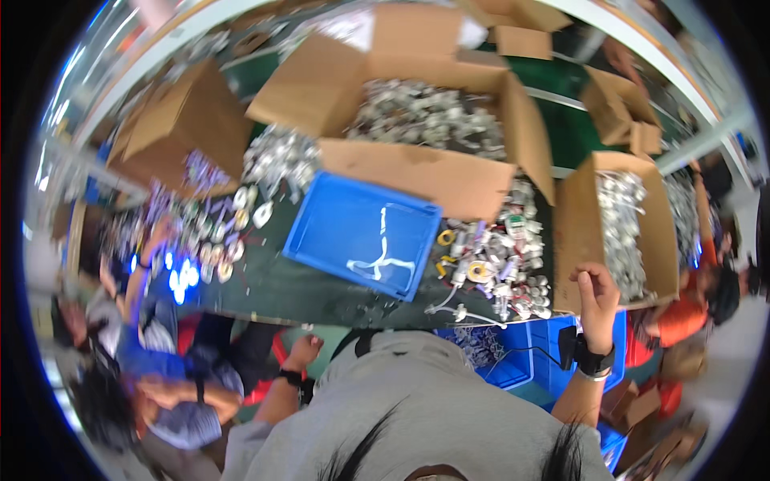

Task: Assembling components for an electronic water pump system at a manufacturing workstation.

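Note:
My left hand (305, 350) is below the near edge of the dark green table, fingers loosely curled, with nothing visible in them. Raised beside the right-hand carton, my right hand (597, 295) has its fingers bent in toward the thumb, and no object shows in it. A blue plastic tray (337, 232) lies tilted on the table in front of me, with strips of white tape on its bottom. To its right sits a pile of small white parts with wires (505, 264), with yellow rolls of tape (479, 271) among them.
A large open carton (417, 168) full of small white parts stands behind the tray. Another carton (577, 240) is at the right, and a brown carton (180, 120) at the left. Blue bins (521, 365) stand below the table. A co-worker (152, 385) sits at left near blue lights (183, 279).

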`<state>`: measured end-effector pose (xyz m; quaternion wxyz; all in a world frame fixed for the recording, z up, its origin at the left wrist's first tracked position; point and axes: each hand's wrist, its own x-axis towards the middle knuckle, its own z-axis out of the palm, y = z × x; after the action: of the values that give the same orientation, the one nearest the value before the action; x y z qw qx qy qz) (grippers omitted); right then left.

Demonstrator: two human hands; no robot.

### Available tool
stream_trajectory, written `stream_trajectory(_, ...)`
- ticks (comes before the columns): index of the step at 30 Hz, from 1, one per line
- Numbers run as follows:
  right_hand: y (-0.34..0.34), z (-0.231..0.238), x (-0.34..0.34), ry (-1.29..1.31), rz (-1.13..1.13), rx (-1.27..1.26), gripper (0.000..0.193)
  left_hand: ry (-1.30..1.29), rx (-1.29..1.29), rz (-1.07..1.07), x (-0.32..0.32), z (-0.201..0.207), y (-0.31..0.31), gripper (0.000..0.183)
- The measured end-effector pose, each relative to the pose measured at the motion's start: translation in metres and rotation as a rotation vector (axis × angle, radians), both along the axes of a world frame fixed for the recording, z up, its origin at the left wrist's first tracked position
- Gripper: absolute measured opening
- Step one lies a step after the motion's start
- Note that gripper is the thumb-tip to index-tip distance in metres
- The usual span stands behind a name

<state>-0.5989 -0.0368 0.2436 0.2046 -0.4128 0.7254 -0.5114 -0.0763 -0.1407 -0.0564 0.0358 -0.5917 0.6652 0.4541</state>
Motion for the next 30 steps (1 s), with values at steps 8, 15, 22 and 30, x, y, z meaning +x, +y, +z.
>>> stream_trajectory(8,-0.058,-0.033,0.03,-0.047,0.346,0.233,0.013,0.022,0.035,0.341,-0.003,0.034,0.021,0.029)
stream_trajectory(15,-0.113,0.005,0.035,0.331,0.434,0.206,0.013,0.135,-0.179,0.41,-0.023,0.095,-0.011,0.02)
stream_trajectory(22,-0.186,0.032,0.059,0.726,0.578,0.198,0.022,0.11,-0.054,0.432,0.011,0.077,-0.008,0.016)
stream_trajectory(30,-0.344,0.062,0.087,0.982,0.7,-0.012,0.017,0.075,0.279,0.552,0.091,-0.013,0.065,0.02)
